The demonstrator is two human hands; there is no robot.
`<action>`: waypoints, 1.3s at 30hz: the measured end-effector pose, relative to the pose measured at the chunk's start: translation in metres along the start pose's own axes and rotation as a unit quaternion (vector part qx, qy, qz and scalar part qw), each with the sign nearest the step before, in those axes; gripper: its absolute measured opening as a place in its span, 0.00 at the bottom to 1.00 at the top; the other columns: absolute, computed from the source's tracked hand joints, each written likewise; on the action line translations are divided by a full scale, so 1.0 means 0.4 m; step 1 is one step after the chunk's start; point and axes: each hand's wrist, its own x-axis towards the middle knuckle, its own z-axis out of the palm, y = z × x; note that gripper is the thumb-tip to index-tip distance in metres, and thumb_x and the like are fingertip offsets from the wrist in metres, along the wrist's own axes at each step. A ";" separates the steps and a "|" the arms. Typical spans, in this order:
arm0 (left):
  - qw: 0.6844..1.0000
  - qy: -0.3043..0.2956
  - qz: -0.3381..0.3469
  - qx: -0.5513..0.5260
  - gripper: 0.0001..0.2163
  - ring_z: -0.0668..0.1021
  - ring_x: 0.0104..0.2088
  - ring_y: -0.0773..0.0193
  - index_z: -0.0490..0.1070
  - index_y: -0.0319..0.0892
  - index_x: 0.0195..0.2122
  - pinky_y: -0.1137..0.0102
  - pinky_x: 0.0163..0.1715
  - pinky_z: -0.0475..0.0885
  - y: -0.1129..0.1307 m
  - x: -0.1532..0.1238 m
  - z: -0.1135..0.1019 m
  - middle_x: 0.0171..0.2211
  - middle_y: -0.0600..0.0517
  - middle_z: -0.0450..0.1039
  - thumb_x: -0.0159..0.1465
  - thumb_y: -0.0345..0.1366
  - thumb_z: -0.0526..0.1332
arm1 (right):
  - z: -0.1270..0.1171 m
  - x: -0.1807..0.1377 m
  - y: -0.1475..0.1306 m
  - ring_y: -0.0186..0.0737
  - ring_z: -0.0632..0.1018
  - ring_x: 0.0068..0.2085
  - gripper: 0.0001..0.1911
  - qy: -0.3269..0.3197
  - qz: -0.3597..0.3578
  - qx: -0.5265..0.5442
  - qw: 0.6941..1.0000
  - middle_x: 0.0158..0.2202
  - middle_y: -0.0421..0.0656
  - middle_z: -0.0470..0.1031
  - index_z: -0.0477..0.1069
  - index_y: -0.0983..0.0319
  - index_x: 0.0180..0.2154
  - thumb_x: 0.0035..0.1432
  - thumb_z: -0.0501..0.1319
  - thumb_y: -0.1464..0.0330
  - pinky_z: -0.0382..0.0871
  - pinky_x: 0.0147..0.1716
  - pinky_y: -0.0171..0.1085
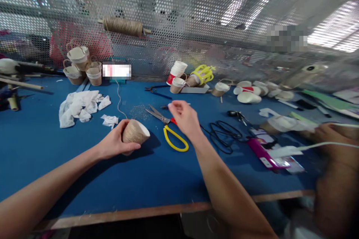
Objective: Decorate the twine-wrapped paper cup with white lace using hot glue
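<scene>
My left hand [113, 143] is closed round a twine-wrapped paper cup [135, 133] lying on its side on the blue table [42, 145]. A thin string runs from the cup toward the back of the table. My right hand [183, 117] hovers over the yellow-handled scissors [168, 129], its fingers curled together, and I cannot make out anything between them. The scissors lie flat just right of the cup.
A twine spool [123, 26] hangs on the mesh wall. Finished wrapped cups [81, 67] stand at the back left, white rags [80, 106] nearby. Paper cups [179, 76], a black cord [224, 132] and a pink packet [266, 153] lie to the right. Another person's arm [336, 164] is at far right.
</scene>
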 end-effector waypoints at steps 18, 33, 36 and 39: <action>0.964 -0.054 0.035 0.260 0.33 0.75 0.42 0.46 0.60 0.39 0.52 0.61 0.38 0.68 0.017 -0.007 -0.012 0.44 0.40 0.71 0.45 0.44 0.67 | -0.025 0.153 0.147 0.42 0.73 0.45 0.16 -0.110 0.167 -0.105 0.974 0.49 0.46 0.68 0.66 0.62 0.49 0.60 0.57 0.65 0.70 0.42 0.45; 0.978 -0.116 0.006 0.172 0.27 0.74 0.41 0.57 0.60 0.39 0.50 0.66 0.39 0.69 0.017 -0.036 -0.096 0.42 0.47 0.69 0.54 0.48 0.62 | -0.067 -0.102 -0.052 0.27 0.68 0.16 0.10 -0.233 0.004 0.343 0.910 0.15 0.37 0.68 0.69 0.65 0.23 0.49 0.64 0.65 0.62 0.16 0.29; 0.977 -0.118 0.006 0.179 0.26 0.74 0.43 0.57 0.61 0.41 0.50 0.66 0.41 0.69 0.020 -0.038 -0.099 0.44 0.48 0.69 0.53 0.47 0.63 | -0.020 -0.124 -0.046 0.26 0.65 0.15 0.07 -0.281 0.026 0.422 0.862 0.13 0.35 0.66 0.71 0.66 0.26 0.51 0.61 0.67 0.60 0.15 0.30; 0.976 -0.114 0.009 0.184 0.26 0.73 0.45 0.57 0.61 0.41 0.51 0.65 0.43 0.68 0.017 -0.037 -0.098 0.46 0.48 0.69 0.54 0.47 0.63 | 0.009 -0.135 -0.039 0.24 0.62 0.13 0.06 -0.315 0.079 0.520 0.790 0.17 0.37 0.70 0.71 0.65 0.32 0.49 0.61 0.70 0.56 0.12 0.29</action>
